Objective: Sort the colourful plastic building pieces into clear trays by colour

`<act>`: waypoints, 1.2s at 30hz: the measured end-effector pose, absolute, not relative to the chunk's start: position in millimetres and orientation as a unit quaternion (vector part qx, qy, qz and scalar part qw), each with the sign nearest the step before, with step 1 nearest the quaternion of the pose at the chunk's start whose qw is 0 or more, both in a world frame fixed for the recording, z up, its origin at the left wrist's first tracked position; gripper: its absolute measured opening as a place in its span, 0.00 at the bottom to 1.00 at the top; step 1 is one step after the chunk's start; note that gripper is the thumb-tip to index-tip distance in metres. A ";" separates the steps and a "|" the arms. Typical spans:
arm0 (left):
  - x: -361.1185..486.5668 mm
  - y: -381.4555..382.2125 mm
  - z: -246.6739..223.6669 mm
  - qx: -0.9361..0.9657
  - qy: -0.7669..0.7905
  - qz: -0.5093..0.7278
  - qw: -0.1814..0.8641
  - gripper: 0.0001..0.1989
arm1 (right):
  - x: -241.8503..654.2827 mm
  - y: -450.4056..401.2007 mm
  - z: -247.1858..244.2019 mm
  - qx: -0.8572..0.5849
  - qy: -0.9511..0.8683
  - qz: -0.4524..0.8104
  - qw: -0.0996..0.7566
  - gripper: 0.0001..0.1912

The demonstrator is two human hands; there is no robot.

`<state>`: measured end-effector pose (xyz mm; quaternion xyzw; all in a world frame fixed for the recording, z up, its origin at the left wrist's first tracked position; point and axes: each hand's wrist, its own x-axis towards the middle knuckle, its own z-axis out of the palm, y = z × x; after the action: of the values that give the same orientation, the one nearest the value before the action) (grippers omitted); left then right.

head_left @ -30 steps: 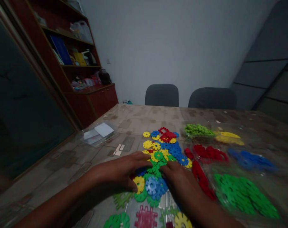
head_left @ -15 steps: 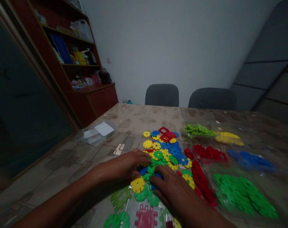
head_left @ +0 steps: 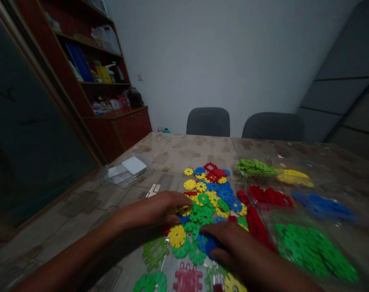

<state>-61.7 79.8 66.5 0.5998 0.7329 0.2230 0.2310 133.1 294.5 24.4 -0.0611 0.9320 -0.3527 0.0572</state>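
A: Looking at the left hand (head_left: 161,209); seeing what?

B: Finding it curving over the left side of a heap of green gear pieces (head_left: 202,213). Noticing a gap between its fingers (head_left: 179,198) and thumb, with bits of yellow and blue showing inside. Reading that as standing apart.

A: And turning to the right hand (head_left: 233,241)?

B: Curling at the near right side of the same heap. Making out dark blue pieces (head_left: 211,245) between thumb and fingers, but not managing to tell whether clamping on them or only touching.

A: Checking just in front of the hands?

B: Spotting a yellow gear piece (head_left: 176,236) near the left thumb, a light green square piece (head_left: 155,253) to its left, and a dark pink square piece (head_left: 188,278) closer to the near edge of view.

A: Following the heap farther out?

B: Passing a blue pile (head_left: 221,190), then reaching red pieces (head_left: 215,174) at the far end, all lying on the patterned tabletop (head_left: 172,148).

A: Glancing right?

B: Meeting a red row (head_left: 257,227) beside the right hand, then green discs (head_left: 314,249) in a clear tray (head_left: 280,251).

A: And left?

B: Seeing white sheets (head_left: 133,165) lying in clear plastic, well apart from both hands.
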 end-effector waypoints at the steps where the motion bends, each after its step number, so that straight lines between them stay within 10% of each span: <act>1: -63.0 79.3 67.1 0.601 0.732 0.219 0.233 0.21 | 133.9 292.3 22.3 -0.059 0.934 -0.348 0.059 0.26; 22: -47.3 82.3 71.1 0.590 0.753 0.183 0.227 0.22 | 136.0 308.7 43.1 -0.025 0.953 -0.301 0.001 0.01; 36: -52.4 81.7 65.9 0.595 0.761 0.156 0.205 0.18 | 179.9 513.1 105.3 0.261 0.939 -0.073 -0.211 0.22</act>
<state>-52.4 81.7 65.9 0.5952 0.7613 0.1555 0.2050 179.9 513.1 105.3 0.2606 0.9392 -0.0731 -0.2114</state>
